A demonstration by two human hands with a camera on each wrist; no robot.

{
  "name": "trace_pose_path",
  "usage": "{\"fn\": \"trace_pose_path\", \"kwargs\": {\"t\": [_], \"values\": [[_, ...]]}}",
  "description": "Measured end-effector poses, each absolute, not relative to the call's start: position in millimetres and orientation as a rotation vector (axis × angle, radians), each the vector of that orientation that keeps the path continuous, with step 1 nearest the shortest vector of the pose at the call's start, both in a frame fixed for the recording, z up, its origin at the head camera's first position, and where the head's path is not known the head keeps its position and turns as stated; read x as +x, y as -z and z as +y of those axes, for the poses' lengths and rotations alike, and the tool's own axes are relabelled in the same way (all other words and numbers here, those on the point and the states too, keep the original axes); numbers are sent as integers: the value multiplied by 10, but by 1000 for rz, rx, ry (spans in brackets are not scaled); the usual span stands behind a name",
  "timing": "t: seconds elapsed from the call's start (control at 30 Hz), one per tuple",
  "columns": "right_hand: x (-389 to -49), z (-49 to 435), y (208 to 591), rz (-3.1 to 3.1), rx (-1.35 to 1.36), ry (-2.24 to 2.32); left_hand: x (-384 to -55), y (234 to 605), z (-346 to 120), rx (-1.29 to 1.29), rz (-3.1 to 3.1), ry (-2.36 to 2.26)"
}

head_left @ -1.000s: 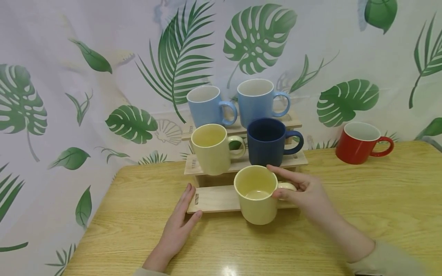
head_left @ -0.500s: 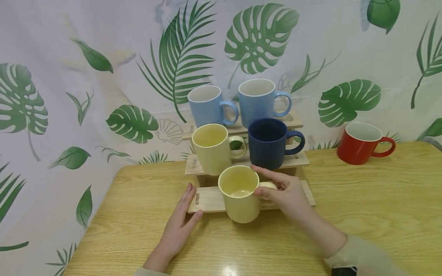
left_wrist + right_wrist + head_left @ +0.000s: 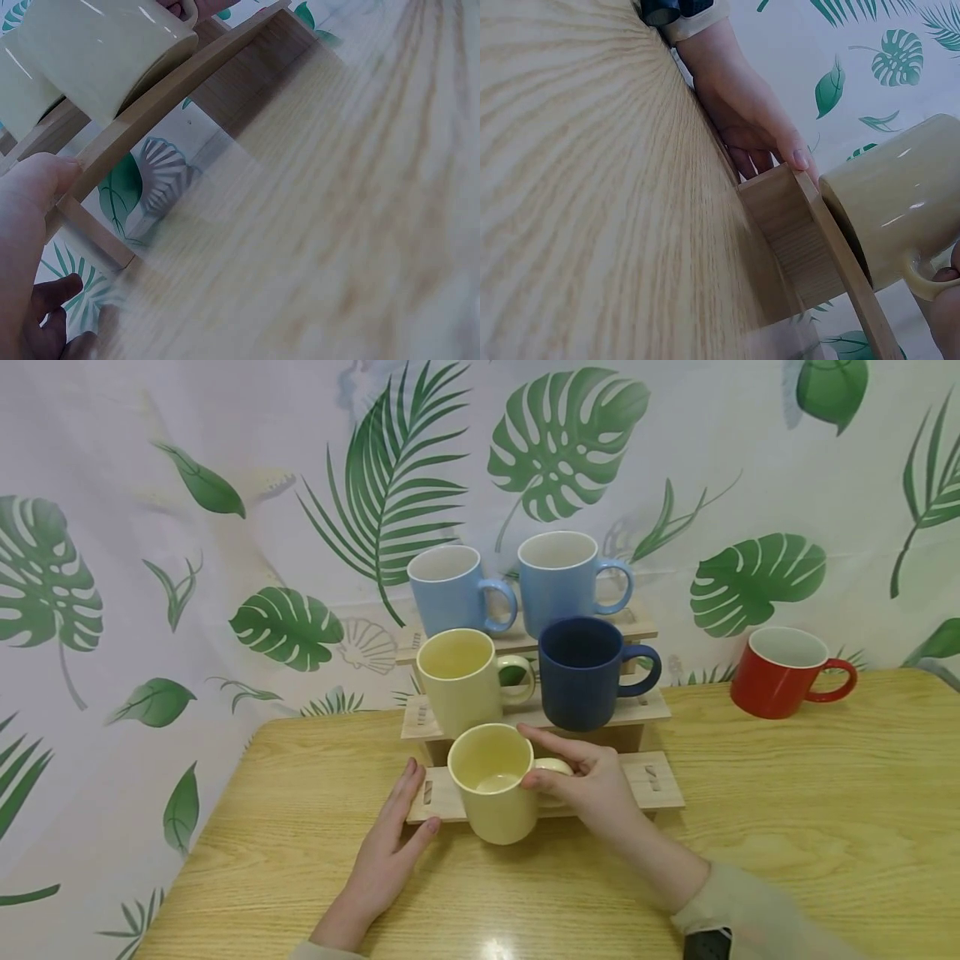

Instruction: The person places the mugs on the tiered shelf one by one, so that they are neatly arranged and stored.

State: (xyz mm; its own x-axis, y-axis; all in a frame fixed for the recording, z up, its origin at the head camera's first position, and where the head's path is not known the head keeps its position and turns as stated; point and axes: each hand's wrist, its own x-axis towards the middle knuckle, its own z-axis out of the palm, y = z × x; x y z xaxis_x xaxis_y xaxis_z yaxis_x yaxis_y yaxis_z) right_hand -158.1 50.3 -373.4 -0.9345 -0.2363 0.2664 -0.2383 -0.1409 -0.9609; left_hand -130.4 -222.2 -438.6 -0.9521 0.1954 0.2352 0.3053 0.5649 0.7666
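My right hand (image 3: 592,785) pinches a pale yellow mug (image 3: 495,814) at its handle and rim, keeping it upright. The mug is over the lowest board (image 3: 438,797) of a three-tier wooden stand, left of the board's middle. In the right wrist view the mug (image 3: 900,187) has its base right at the board's edge, slightly tilted to it. My left hand (image 3: 386,852) touches the left end of that board, fingers along the side and thumb at the front corner. The left wrist view has this thumb (image 3: 45,176) on the board's edge and the other fingers loosely bent below.
On the middle tier stand another yellow mug (image 3: 457,689) and a dark blue mug (image 3: 581,681). Two light blue mugs, one left (image 3: 448,597) and one right (image 3: 557,585), occupy the top tier. A red mug (image 3: 776,681) is on the table (image 3: 810,793) at right, before a leaf-print cloth (image 3: 285,460).
My right hand has carried the yellow mug leftward along the lowest board, uncovering the board's right end. The left hand has stayed at the board's left end.
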Motion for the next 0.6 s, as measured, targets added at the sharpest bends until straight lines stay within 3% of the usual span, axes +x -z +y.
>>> {"fn": "trace_pose_path", "kwargs": {"t": [0.6], "values": [[-1644, 333, 3767, -2070, 560, -2310, -1318, 4402, -2226, -437, -2665, 1352]]}}
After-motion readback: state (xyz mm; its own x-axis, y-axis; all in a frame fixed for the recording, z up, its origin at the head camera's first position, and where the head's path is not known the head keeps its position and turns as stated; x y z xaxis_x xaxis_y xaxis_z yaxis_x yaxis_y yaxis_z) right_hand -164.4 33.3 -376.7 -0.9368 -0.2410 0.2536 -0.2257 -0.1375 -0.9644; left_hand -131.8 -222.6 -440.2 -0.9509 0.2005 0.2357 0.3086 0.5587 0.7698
